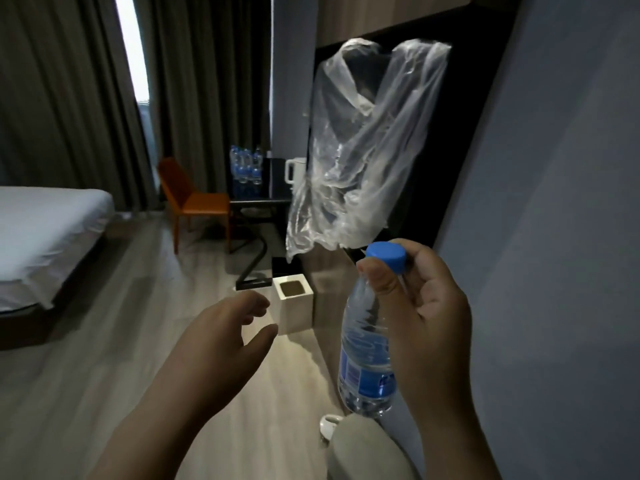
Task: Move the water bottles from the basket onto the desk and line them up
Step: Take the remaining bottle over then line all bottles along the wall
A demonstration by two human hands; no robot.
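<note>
bottle [367, 348]: in r. hand [429, 317], fingers [381, 282] pinch neck under cap [386, 256]; long axis near upright.
l. hand [221, 341]: empty, fingers apart.
bench [259, 201]: well ahead-left of bottle; other bottles [246, 168] near its left edge.

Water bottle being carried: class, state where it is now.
In the head view the water bottle hangs lower right, held near its cap by the right hand, with the open left hand to its left and a white bin beyond.

Hotel room: bed [48, 216], curtains [69, 98], desk [259, 201].
</note>
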